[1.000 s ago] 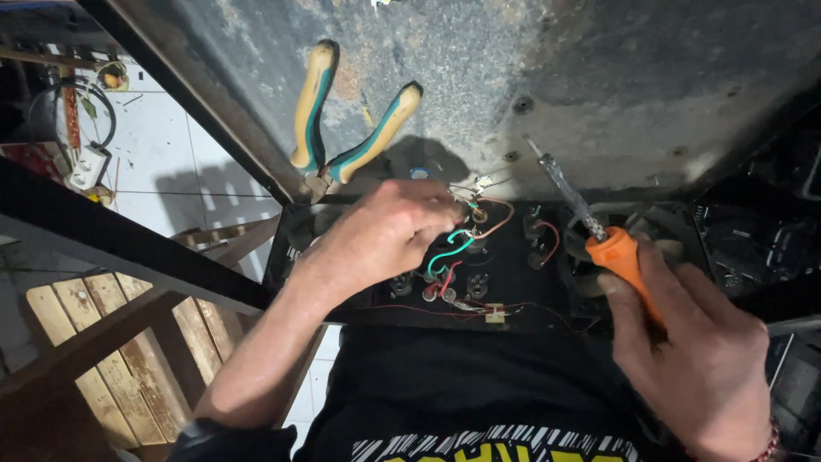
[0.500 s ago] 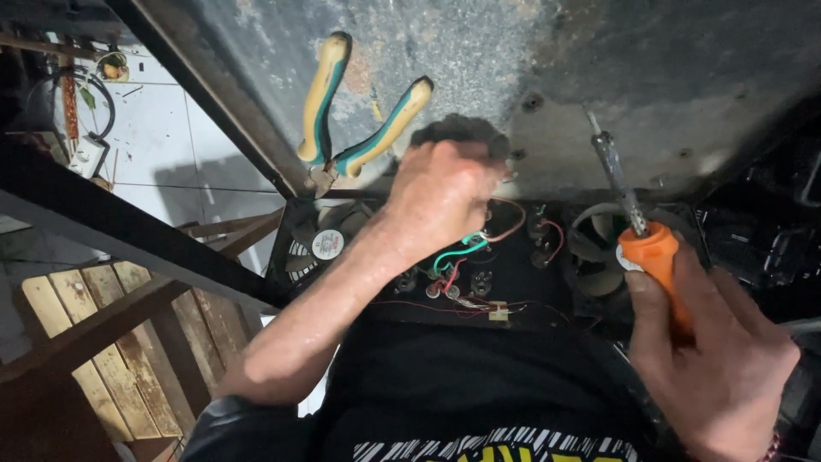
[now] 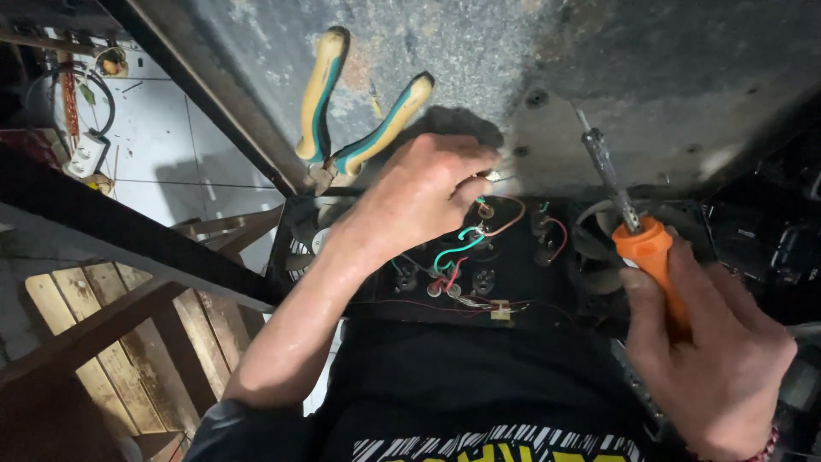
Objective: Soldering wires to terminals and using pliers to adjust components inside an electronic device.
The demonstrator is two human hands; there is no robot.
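My left hand (image 3: 423, 192) pinches thin wire ends (image 3: 496, 177) at the top edge of a black electronic panel (image 3: 513, 299) that rests on my lap. Green, red and brown wires (image 3: 457, 248) run across the panel between round terminals. My right hand (image 3: 714, 351) grips a screwdriver (image 3: 646, 248) by its orange handle. Its metal shaft points up and away over the grey worktop (image 3: 599, 68), clear of the panel.
Pliers (image 3: 359, 111) with yellow and green handles lie on the grey worktop just left of my left hand. A black fan (image 3: 299, 244) sits at the panel's left end. Wooden slats (image 3: 94, 342) and a white tiled floor (image 3: 171, 128) lie lower left.
My left hand has risen from the middle of the panel to its top edge, pinching wire ends. My right hand has swung the screwdriver more upright and slightly rightward.
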